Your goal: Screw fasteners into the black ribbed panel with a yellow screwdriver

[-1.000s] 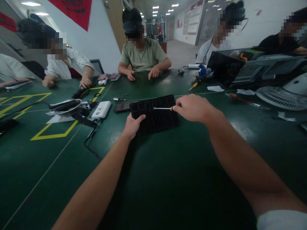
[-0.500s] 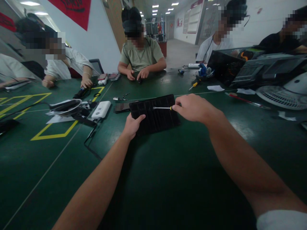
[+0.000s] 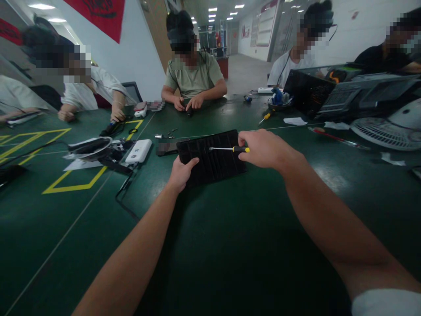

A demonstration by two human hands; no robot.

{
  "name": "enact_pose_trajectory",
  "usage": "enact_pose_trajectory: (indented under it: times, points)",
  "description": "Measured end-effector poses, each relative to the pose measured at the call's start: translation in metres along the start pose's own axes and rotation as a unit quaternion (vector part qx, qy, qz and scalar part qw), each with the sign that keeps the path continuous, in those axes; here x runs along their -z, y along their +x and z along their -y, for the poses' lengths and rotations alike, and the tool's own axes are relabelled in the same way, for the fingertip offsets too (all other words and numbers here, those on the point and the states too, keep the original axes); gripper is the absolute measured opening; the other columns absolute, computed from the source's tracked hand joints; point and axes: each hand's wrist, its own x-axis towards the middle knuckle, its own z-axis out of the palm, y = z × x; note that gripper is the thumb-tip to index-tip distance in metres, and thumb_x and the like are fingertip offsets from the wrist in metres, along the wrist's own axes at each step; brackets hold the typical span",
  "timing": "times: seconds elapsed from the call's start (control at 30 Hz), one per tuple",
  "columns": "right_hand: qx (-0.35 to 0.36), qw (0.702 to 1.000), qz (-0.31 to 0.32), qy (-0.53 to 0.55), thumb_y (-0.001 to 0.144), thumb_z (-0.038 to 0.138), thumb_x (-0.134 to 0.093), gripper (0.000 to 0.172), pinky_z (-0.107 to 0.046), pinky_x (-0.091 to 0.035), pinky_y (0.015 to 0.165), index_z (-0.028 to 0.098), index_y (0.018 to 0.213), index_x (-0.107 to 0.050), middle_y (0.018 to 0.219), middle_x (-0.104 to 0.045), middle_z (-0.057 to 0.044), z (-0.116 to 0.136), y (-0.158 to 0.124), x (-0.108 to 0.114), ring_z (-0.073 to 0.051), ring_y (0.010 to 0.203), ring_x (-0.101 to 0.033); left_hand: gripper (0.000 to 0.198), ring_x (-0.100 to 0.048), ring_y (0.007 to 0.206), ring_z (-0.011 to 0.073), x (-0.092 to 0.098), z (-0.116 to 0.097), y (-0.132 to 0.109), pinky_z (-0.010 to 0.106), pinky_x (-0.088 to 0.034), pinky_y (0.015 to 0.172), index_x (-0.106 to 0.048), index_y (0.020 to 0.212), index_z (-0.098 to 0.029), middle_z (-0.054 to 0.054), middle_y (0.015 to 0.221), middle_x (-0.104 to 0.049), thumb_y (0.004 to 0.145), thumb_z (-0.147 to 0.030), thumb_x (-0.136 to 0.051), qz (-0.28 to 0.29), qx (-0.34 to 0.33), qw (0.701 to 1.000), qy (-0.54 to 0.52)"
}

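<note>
A flat black case (image 3: 213, 164) with a ribbed, slotted inner face is tilted toward me above the table. My left hand (image 3: 184, 171) is closed on its left edge, the thumb lying over the front. Across the upper part of the case runs a screwdriver (image 3: 223, 149) with a thin metal shaft and a black-and-yellow handle. Its tip points left. At the handle end, by the case's right edge, is my right hand (image 3: 263, 149) with its fingers curled; the handle lies against it, though the exact grip is partly hidden.
Behind the case lies a dark object (image 3: 164, 148) near small metal parts. On the left are a white power bank (image 3: 139, 151), cables and a headset-like device (image 3: 90, 147). Another yellow screwdriver (image 3: 265, 117), a fan (image 3: 383, 134) and a computer case (image 3: 355, 94) stand right. Several people sit around the table.
My right hand has shifted slightly on the screwdriver, so more of its black-and-yellow handle shows. The case and my left hand stay nearly still.
</note>
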Motion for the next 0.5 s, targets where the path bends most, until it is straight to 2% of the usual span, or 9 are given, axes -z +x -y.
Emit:
enact_pose_trajectory:
  times: [0.2,0.5]
  points:
    - [-0.010,1.000,-0.005,0.006,0.094,0.030,-0.069,0.024,-0.040,-0.049,0.077,0.024,0.115,-0.076,0.114,-0.079,-0.014,0.0013,-0.0007,0.0012,-0.033,0.102,-0.072,0.041,-0.079,0.110,0.0293,-0.0015,-0.0042,-0.0032,0.057,-0.061,0.113,-0.074,0.114,-0.019,0.009,0.115,-0.082,0.075,-0.021,-0.090,0.003,0.005,1.000,-0.002]
    - [-0.022,1.000,-0.020,-0.003,0.095,0.035,-0.068,0.026,-0.042,-0.052,0.078,0.024,0.114,-0.082,0.112,-0.081,-0.014,0.0041,-0.0024,0.0030,-0.033,0.101,-0.073,0.041,-0.080,0.110,0.0293,-0.0013,-0.0051,-0.0040,0.056,-0.062,0.113,-0.074,0.116,-0.019,0.009,0.117,-0.082,0.077,-0.019,-0.089,0.002,0.016,1.000,-0.004]
